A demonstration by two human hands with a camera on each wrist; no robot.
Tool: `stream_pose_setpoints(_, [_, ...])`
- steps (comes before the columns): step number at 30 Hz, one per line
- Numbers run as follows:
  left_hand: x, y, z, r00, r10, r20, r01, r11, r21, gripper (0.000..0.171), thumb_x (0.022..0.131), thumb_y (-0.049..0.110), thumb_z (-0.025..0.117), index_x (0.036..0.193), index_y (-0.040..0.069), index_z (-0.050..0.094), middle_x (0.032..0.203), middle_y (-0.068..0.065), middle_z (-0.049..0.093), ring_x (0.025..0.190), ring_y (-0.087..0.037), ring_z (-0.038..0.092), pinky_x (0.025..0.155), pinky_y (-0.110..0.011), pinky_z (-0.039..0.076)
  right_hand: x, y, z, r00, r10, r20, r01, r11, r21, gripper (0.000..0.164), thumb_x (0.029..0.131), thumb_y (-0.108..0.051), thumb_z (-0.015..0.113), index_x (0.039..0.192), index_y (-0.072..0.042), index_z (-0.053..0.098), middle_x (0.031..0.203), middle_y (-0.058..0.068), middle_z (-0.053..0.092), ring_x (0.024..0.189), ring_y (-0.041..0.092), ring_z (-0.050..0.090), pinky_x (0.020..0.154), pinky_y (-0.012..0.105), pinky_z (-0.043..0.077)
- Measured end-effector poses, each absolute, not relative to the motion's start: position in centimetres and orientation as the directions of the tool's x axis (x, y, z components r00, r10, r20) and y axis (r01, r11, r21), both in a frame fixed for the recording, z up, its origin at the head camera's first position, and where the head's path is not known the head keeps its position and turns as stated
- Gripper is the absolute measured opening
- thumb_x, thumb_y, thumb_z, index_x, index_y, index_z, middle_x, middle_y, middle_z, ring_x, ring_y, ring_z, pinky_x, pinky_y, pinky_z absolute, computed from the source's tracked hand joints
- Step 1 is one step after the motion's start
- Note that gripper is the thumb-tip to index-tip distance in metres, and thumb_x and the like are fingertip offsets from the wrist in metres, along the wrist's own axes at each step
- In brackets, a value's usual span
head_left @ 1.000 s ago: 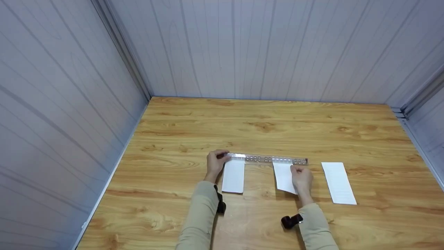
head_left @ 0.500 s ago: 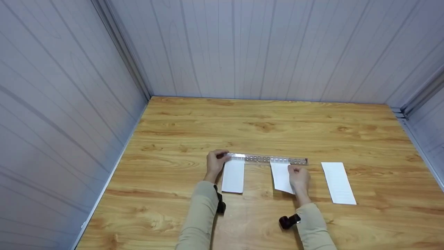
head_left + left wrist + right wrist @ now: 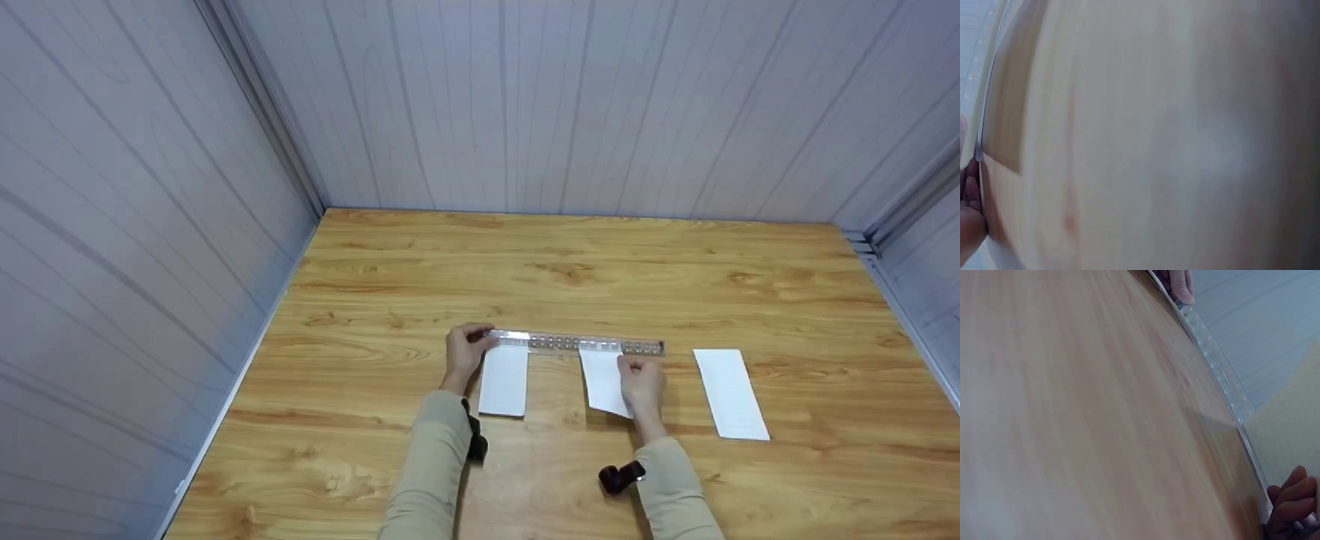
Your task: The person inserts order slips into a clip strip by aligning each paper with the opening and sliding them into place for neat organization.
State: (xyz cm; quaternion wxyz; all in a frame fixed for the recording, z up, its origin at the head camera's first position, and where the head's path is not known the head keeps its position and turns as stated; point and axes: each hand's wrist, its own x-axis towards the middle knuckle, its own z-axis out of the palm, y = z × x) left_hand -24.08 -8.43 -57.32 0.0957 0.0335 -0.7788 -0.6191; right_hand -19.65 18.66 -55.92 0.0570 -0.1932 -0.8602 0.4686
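Observation:
A clear plastic strip with a row of round shapes along it lies crosswise on the table. My left hand pinches its left end, beside a flat white paper slip whose top edge meets the strip. My right hand pinches the right edge of a second white paper slip. This slip's top end is at the strip and its lower end is lifted a little. In the right wrist view, the strip runs from my left hand's fingertips towards my right hand's curled fingers.
A third white paper slip lies flat to the right of my right hand. The wood-grain table extends behind the strip to pale panel walls. Dark wrist cameras are strapped over the sleeves.
My right hand has slid a little to the left, taking the second paper slip along the plastic strip. My left hand stays at the strip's left end.

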Motion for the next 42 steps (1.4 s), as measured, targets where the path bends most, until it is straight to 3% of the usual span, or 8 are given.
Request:
stream_pose_setpoints(10, [-24.1, -8.5, -57.3, -0.976, -0.172, 0.134, 0.087, 0.254, 0.963, 0.016, 0.071, -0.005, 0.069, 0.087, -0.008, 0.067, 0.087, -0.018, 0.065, 0.082, -0.026, 0.060, 0.073, -0.030, 0.048, -19.6, 17.9, -56.0, -0.923, 0.379, -0.067, 0.258, 0.480, -0.839, 0.022, 0.085, -0.012, 0.055, 0.084, 0.006, 0.066, 0.072, 0.014, 0.063, 0.062, 0.019, 0.054, 0.051, 0.023, 0.040])
stream_pose_setpoints(24, [-23.9, -8.4, -57.4, -0.977, -0.160, 0.142, 0.100, 0.242, 0.965, 0.017, 0.071, -0.002, 0.070, 0.088, -0.007, 0.067, 0.086, -0.018, 0.065, 0.081, -0.026, 0.060, 0.070, -0.029, 0.049, -19.8, 17.2, -56.2, -0.925, 0.372, -0.080, 0.263, 0.475, -0.840, 0.023, 0.085, -0.014, 0.056, 0.083, 0.006, 0.067, 0.072, 0.012, 0.063, 0.062, 0.018, 0.054, 0.052, 0.024, 0.041])
stream_pose_setpoints(28, [-23.9, -8.4, -57.4, -0.976, -0.166, 0.142, 0.099, 0.245, 0.965, 0.017, 0.071, -0.002, 0.070, 0.087, -0.007, 0.067, 0.085, -0.017, 0.065, 0.080, -0.026, 0.060, 0.069, -0.029, 0.049, -19.8, 16.9, -56.1, -0.926, 0.364, -0.099, 0.274, 0.468, -0.840, 0.025, 0.086, -0.015, 0.054, 0.082, 0.006, 0.067, 0.065, 0.008, 0.060, 0.056, 0.014, 0.050, 0.049, 0.023, 0.038])
stream_pose_setpoints(42, [-24.0, -8.3, -57.5, -0.980, -0.162, 0.119, 0.078, 0.238, 0.968, 0.017, 0.071, -0.004, 0.069, 0.088, -0.006, 0.067, 0.086, -0.016, 0.065, 0.079, -0.024, 0.060, 0.069, -0.028, 0.048, -19.7, 16.2, -56.2, -0.932, 0.358, -0.055, 0.226, 0.456, -0.861, 0.022, 0.084, -0.011, 0.056, 0.078, 0.007, 0.066, 0.060, 0.006, 0.059, 0.051, 0.009, 0.046, 0.047, 0.021, 0.038])
